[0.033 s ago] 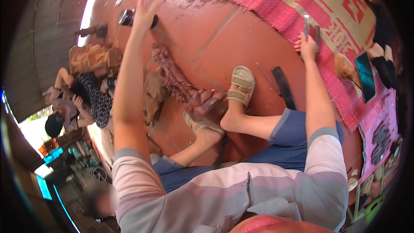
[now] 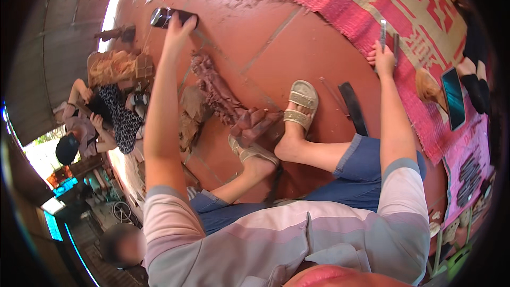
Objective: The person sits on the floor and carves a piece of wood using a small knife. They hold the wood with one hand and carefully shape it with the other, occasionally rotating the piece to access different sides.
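At the far left, my left hand (image 2: 179, 29) has its fingers around a dark cylindrical container (image 2: 162, 17) with a shiny end, lying on the floor; its exact kind is unclear. My right hand (image 2: 384, 59) is closed on a chisel (image 2: 383, 31), its narrow metal blade pointing away from me. Beside that blade a second slim dark tool (image 2: 396, 49) lies on the mat's edge. A reddish-brown wood carving (image 2: 217, 87) with intricate relief stretches across the tiles between my arms, its near end by my sandalled feet.
A rough wood block (image 2: 192, 114) lies left of the carving. Right of my feet are a black flat bar (image 2: 352, 107) and a thin rod (image 2: 334, 96). The pink mat (image 2: 340, 21), a wooden mallet (image 2: 427, 86), a phone (image 2: 452, 98) and several tools (image 2: 468, 178) lie right. People sit left.
My left hand has come down from spread fingers above the dark container to fingers around it. My right hand still holds the chisel, almost unmoved.
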The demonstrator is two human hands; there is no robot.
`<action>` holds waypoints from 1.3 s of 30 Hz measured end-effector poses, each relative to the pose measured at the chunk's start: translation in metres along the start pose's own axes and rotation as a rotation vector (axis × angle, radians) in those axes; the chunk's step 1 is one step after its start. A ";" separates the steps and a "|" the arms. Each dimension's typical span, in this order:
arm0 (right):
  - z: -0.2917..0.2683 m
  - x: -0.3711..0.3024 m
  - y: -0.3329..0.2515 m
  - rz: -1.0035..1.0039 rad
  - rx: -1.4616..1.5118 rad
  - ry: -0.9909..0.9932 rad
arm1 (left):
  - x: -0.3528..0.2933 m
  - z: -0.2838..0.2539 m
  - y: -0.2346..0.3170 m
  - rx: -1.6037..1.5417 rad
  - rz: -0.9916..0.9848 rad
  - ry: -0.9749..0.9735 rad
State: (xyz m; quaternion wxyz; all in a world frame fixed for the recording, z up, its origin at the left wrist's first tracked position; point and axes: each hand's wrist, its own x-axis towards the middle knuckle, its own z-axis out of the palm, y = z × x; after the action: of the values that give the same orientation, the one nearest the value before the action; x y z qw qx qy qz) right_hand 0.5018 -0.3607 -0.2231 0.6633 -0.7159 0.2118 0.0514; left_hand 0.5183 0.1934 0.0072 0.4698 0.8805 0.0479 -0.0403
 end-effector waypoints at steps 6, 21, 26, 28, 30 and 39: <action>-0.013 0.008 0.006 0.029 -0.035 0.028 | -0.162 -0.026 -0.087 -0.023 -0.694 0.413; -0.018 0.019 0.027 0.044 -0.022 0.131 | -0.097 0.056 -0.158 0.409 -1.046 0.175; 0.014 -0.014 0.056 0.043 0.184 0.295 | -0.107 0.060 -0.139 0.406 -1.074 0.215; 0.037 -0.034 0.054 0.072 0.251 0.325 | -0.106 0.062 -0.132 0.425 -1.051 0.229; 0.076 -0.064 0.021 0.031 0.329 0.334 | -0.116 0.060 -0.121 0.477 -1.045 0.244; 0.119 -0.163 -0.113 -0.339 0.415 -0.106 | -0.171 0.080 -0.013 0.523 -0.821 0.509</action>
State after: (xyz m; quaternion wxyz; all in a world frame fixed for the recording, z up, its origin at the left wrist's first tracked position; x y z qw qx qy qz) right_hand 0.4206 -0.2030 -0.0741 0.8051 -0.5862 0.0601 -0.0677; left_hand 0.3445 0.1265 -0.0283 0.1547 0.8588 0.4880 -0.0165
